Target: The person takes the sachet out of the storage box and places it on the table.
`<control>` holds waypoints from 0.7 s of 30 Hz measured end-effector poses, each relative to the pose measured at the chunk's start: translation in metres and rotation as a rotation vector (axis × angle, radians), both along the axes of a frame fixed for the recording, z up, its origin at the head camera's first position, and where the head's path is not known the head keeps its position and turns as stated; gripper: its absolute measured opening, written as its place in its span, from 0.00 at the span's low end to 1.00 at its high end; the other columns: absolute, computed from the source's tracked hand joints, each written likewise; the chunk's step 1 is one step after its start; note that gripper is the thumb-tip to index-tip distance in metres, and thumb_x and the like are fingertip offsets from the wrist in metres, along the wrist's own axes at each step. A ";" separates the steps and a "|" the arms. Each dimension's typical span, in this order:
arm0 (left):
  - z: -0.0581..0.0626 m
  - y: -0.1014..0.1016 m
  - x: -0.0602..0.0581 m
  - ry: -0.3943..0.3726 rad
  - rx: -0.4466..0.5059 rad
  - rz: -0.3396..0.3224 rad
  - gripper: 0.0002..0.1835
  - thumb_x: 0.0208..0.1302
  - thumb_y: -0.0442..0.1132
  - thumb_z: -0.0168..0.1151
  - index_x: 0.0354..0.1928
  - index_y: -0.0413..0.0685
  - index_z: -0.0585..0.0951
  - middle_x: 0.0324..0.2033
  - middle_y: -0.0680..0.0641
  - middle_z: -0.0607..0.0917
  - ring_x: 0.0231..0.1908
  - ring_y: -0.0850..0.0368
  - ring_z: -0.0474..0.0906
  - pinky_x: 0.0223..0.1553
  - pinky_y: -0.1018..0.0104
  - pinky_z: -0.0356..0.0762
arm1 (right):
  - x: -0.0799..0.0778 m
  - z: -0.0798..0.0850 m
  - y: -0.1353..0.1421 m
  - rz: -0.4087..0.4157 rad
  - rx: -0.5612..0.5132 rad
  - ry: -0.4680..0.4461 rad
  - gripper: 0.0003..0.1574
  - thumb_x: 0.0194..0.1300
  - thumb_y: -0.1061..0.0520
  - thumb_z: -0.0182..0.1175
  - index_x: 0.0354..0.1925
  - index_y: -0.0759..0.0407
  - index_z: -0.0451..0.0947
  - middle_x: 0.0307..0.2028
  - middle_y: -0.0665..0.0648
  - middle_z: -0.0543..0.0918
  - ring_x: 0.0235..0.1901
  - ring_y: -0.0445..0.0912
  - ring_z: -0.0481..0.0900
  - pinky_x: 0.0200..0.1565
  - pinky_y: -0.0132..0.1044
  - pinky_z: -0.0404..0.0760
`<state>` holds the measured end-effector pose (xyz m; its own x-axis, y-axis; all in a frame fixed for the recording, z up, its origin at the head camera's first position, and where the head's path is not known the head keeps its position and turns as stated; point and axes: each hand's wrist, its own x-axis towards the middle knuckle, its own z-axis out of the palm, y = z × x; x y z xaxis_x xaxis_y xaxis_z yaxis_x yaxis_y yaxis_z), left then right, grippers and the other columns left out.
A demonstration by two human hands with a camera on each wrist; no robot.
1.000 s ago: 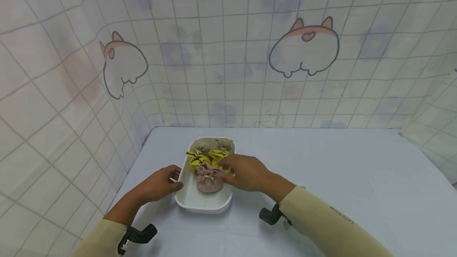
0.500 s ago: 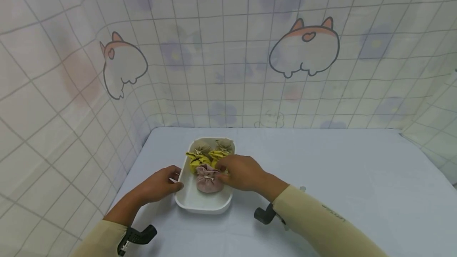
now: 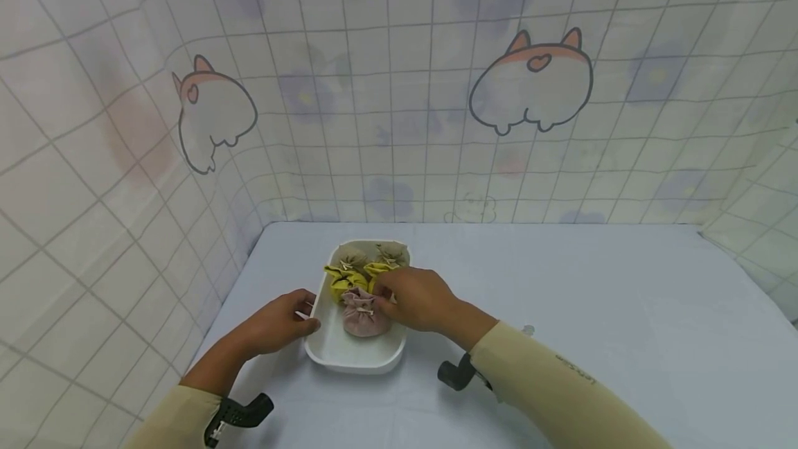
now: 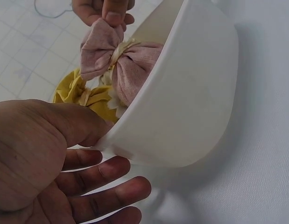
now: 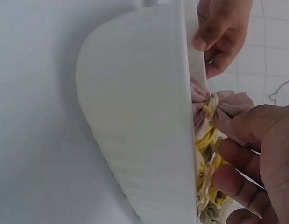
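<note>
A small pink drawstring pouch (image 3: 364, 322) sits nearest me in a white tray (image 3: 354, 359). My right hand (image 3: 420, 298) pinches the gathered top of that pouch between thumb and fingers; in the right wrist view the thumb lies on the pink cloth (image 5: 230, 105). My left hand (image 3: 277, 322) holds the tray's left rim, thumb over the edge and fingers outside below it, as the left wrist view shows. Behind the pink pouch lie two yellow pouches (image 3: 345, 283), one partly covered by my right hand. Two beige pouches (image 3: 391, 253) are at the tray's far end.
The tray stands on a table (image 3: 561, 310) with a pale cloth, toward its left side. Grid-patterned curtains (image 3: 411, 158) with printed animals rise behind and at both sides. A black wrist mount (image 3: 457, 371) sticks out below the right sleeve.
My right hand has shifted slightly left, closer over the pink pouch, and its fingers have come onto the pouch's top. The left hand and the tray have stayed in place.
</note>
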<state>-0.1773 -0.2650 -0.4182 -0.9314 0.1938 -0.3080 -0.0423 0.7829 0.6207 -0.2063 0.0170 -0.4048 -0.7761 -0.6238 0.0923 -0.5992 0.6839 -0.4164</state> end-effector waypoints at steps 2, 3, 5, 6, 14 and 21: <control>0.000 0.000 0.001 -0.004 0.000 0.004 0.24 0.67 0.40 0.69 0.61 0.39 0.76 0.53 0.43 0.83 0.51 0.48 0.81 0.48 0.49 0.82 | 0.000 0.001 0.000 0.008 -0.009 0.008 0.05 0.72 0.46 0.63 0.41 0.43 0.83 0.34 0.38 0.81 0.32 0.36 0.77 0.32 0.34 0.77; 0.001 0.001 0.001 -0.005 0.001 0.006 0.24 0.67 0.40 0.69 0.61 0.39 0.76 0.53 0.43 0.83 0.51 0.48 0.81 0.48 0.50 0.82 | 0.000 0.002 0.001 0.012 -0.014 0.014 0.05 0.72 0.46 0.63 0.41 0.43 0.83 0.34 0.38 0.82 0.32 0.36 0.77 0.32 0.34 0.77; 0.001 0.001 0.001 -0.006 0.004 0.010 0.23 0.67 0.40 0.69 0.60 0.40 0.77 0.53 0.43 0.83 0.50 0.49 0.81 0.48 0.50 0.82 | 0.000 0.003 0.001 0.017 -0.021 0.027 0.05 0.72 0.47 0.63 0.40 0.43 0.83 0.34 0.38 0.82 0.32 0.35 0.77 0.33 0.34 0.77; 0.001 0.002 0.002 -0.004 0.006 0.008 0.23 0.67 0.40 0.69 0.60 0.40 0.77 0.52 0.43 0.83 0.50 0.49 0.81 0.47 0.50 0.82 | 0.000 0.004 0.002 0.018 -0.024 0.031 0.05 0.72 0.47 0.63 0.40 0.43 0.83 0.35 0.38 0.82 0.33 0.35 0.77 0.33 0.34 0.77; 0.002 0.003 0.002 -0.006 0.010 0.000 0.24 0.66 0.41 0.70 0.60 0.39 0.77 0.52 0.43 0.83 0.50 0.49 0.81 0.46 0.51 0.82 | 0.001 0.011 0.005 0.024 -0.057 0.050 0.04 0.70 0.49 0.63 0.40 0.43 0.84 0.33 0.38 0.81 0.32 0.35 0.77 0.32 0.34 0.77; -0.001 0.001 0.000 -0.006 0.008 0.013 0.23 0.66 0.40 0.70 0.60 0.40 0.77 0.51 0.44 0.83 0.49 0.51 0.81 0.46 0.53 0.82 | 0.001 0.022 0.008 0.011 -0.112 0.070 0.04 0.69 0.50 0.63 0.37 0.42 0.85 0.31 0.37 0.81 0.30 0.37 0.77 0.30 0.34 0.77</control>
<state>-0.1774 -0.2642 -0.4187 -0.9320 0.1838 -0.3123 -0.0567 0.7773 0.6266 -0.2057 0.0250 -0.3824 -0.7584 -0.6150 0.2158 -0.6367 0.6284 -0.4469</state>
